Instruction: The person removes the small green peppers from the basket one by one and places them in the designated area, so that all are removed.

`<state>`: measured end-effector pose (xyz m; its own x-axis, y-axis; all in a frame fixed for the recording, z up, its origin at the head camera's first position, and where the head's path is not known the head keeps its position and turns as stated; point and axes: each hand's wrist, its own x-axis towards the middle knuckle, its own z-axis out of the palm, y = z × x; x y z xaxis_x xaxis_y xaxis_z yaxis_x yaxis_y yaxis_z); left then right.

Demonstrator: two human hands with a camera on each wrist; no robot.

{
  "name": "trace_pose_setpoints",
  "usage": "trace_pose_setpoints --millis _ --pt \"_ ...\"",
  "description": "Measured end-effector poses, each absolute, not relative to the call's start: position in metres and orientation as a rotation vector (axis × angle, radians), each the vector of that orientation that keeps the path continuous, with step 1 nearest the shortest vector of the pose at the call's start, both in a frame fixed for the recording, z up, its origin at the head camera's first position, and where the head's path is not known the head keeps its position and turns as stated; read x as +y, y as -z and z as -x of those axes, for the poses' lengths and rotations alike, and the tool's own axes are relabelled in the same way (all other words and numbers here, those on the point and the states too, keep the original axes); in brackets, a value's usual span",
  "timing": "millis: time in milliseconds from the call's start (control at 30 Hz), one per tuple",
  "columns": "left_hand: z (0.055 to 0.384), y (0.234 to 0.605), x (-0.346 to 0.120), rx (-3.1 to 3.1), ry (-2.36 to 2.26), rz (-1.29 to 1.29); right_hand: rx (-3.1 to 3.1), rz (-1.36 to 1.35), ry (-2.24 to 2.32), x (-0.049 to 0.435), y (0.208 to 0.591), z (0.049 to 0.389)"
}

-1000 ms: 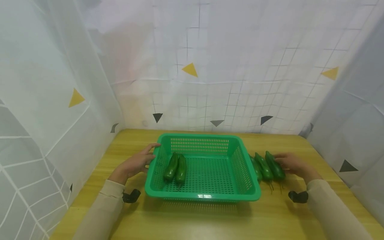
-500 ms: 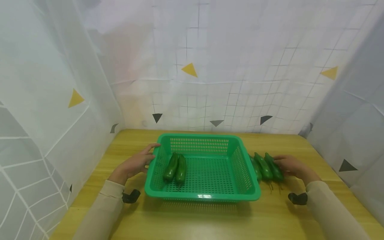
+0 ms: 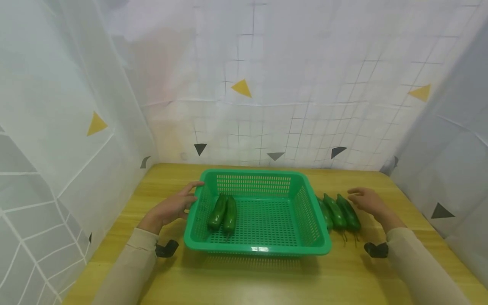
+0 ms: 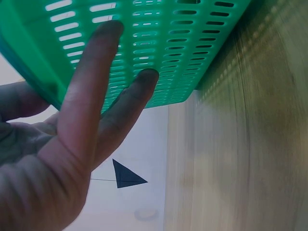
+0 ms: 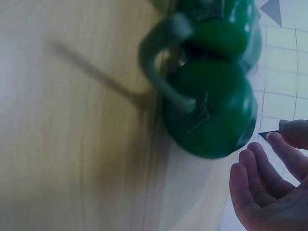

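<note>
"Grey-white sheeting [image 3: 57, 84] at far left, marked with lines and triangles; it runs along the back and round to the right. Next, the beige left sleeve [image 3: 123, 267], black left wrist device [image 3: 166, 249] at its cuff."

"Left hand [image 3: 171, 209]: state of grip?"

"Fingers spread, mostly straight, at the left side of a green basket [image 3: 263, 250]. Left wrist view: two fingertips against the slotted outer wall. Head view: one finger reaches the rim. Not wrapped round it. Thumb contact: cannot tell."

"Basket position?"

"Upright on the wooden table [image 3: 244, 286], open side up. Inside, toward the left of its floor, two green peppers side by side: left inner pepper [image 3: 217, 212], right inner pepper [image 3: 230, 215]."

"Right of the basket?"

"Three more green peppers in a row on the table, visible stems toward the person. First outer pepper [image 3: 325, 214] partly hidden by the basket; then the middle outer pepper [image 3: 336, 213]; then the last outer pepper [image 3: 349, 213]."

"Right hand [image 3: 367, 202]?"

"Raised beside the last one, toward its far end. Fingers loosely bent and parted, with hold of nothing. Fingertips near that pepper's surface; whether they brush it, cannot tell."

"Rightmost entries?"

"Black right wrist device [image 3: 376, 250], then the beige right sleeve [image 3: 423, 267], slanting to the lower edge."
</note>
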<state>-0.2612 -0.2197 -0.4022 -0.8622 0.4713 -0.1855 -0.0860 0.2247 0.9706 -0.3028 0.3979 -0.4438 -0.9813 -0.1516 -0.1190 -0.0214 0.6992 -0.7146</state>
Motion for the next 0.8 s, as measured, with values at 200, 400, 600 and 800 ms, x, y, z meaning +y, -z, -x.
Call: trace_pose_setpoints --millis 200,400,600,800 --pt "0.262 0.404 -0.22 2.067 -1.671 -0.363 2.784 0.195 1.179 0.387 0.437 0.302" --pt "0.262 0.404 -0.22 2.073 -1.665 -0.359 2.785 0.262 1.216 0.377 0.429 0.307" --pt "0.263 0.404 -0.221 2.073 -1.666 -0.362 2.761 0.307 1.253 0.359 0.417 0.308" --pt "0.262 0.405 -0.221 2.077 -1.665 -0.357 2.761 0.338 1.269 0.344 0.409 0.311"
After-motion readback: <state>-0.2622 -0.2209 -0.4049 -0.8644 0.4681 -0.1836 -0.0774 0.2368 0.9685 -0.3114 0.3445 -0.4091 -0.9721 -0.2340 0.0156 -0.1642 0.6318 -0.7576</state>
